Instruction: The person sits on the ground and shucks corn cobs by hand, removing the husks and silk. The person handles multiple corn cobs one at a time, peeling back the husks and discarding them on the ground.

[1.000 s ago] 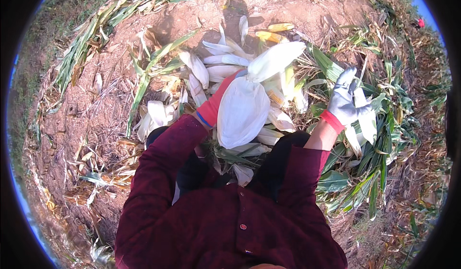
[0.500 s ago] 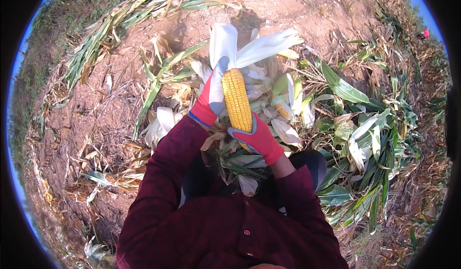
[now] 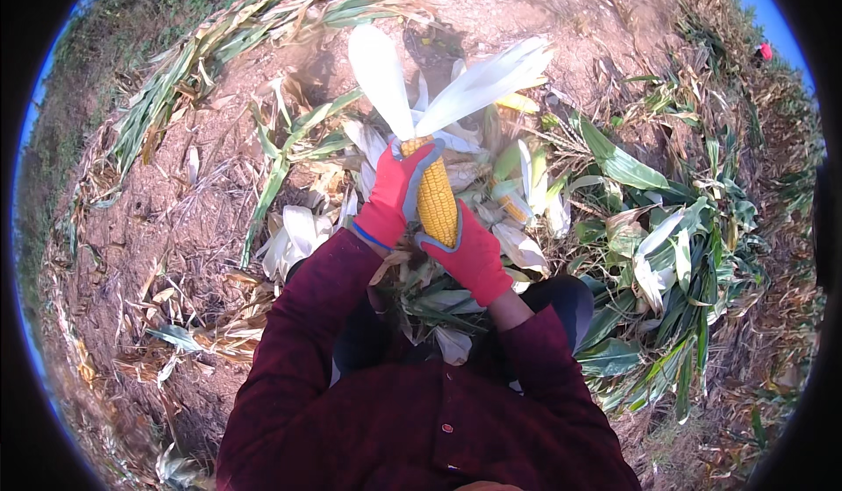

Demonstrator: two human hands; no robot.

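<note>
Long corn leaves [image 3: 167, 88], green and tan, arc across the upper left of the frame, and dry leaf litter [image 3: 206, 338] lies at the lower left. Left of centre, a clump of pale husks [image 3: 298, 237] sits near the left forearm.

Just above the middle of the frame, the left hand [image 3: 392, 195], in a red glove with grey facing, wraps around the upper part of a bared ear of yellow corn [image 3: 436, 200]. Two white husk leaves [image 3: 379, 74] fan out above its top in a V. The right hand [image 3: 472, 254], gloved alike, curls around the lower end (its far fingers are hidden, so I cannot tell how tightly they press).

Right of centre lies a partly husked ear [image 3: 516, 203] among loose husks; higher up, another yellow ear [image 3: 519, 103] shows partly behind the right-hand husk leaf. A heap of green corn leaves [image 3: 693, 267] fills the right.

As I judge it, the smooth glove facing could slide on the kernels if either grip slackens, dropping the ear among the husks; uneven twisting could snap it or tear the husk leaves.

No brand, label or writing is legible anywhere.
</note>
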